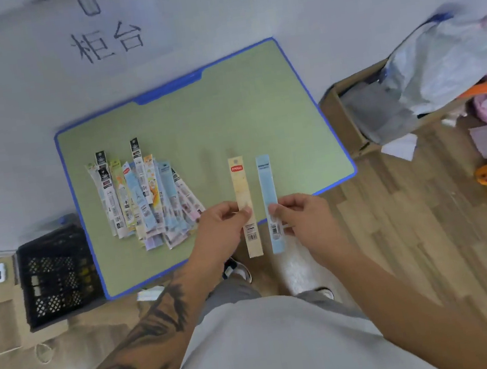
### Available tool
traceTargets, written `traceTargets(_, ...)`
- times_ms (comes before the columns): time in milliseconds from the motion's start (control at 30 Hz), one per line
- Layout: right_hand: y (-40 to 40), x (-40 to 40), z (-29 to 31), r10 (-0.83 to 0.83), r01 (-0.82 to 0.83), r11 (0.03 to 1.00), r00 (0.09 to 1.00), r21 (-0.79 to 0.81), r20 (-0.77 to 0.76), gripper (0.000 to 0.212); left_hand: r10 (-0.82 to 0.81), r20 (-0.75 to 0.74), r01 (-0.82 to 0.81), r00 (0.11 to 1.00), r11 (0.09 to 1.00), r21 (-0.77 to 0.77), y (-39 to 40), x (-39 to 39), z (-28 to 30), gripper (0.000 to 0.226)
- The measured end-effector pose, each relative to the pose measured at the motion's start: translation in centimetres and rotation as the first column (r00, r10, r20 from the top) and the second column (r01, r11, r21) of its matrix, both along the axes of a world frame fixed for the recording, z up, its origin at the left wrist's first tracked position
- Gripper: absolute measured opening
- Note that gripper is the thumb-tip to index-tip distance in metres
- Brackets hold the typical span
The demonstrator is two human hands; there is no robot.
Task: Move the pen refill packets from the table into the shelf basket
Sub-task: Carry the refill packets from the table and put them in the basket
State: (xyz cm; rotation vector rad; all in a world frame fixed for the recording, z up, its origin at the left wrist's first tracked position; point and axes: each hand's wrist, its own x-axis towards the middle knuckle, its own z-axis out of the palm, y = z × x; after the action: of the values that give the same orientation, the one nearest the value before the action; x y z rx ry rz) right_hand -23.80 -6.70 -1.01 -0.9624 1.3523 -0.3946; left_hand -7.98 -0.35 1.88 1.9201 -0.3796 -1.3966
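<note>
A: What are the hands holding?
B: The left hand (pixel 221 229) pinches a yellow packet (pixel 245 205). The right hand (pixel 299 217) pinches a blue packet (pixel 270 204).
A: And the rest?
B: The pile (pixel 145 197) lies on the table (pixel 242 116), at nine o'clock from the hands.

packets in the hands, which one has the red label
The cream packet, pinched in the left hand. It has a red label near its top; the light blue packet in the right hand has none.
</note>
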Motion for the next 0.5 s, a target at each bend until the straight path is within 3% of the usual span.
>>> traceTargets(233,3.4,-17.3,1.8,-0.284,0.266,0.956,0.944,0.121,0.168,0.012,-0.225,-0.045,0.225,0.973,0.974,-0.009,-0.5,-16.2,1.9,0.011)
traceTargets(500,8.0,-34.9,3.0,-0.594,0.56,0.804,0.776,0.201,0.214,0.027,-0.562,-0.045,0.561,0.826,0.827,-0.031,-2.3,-33.6,2.7,0.014)
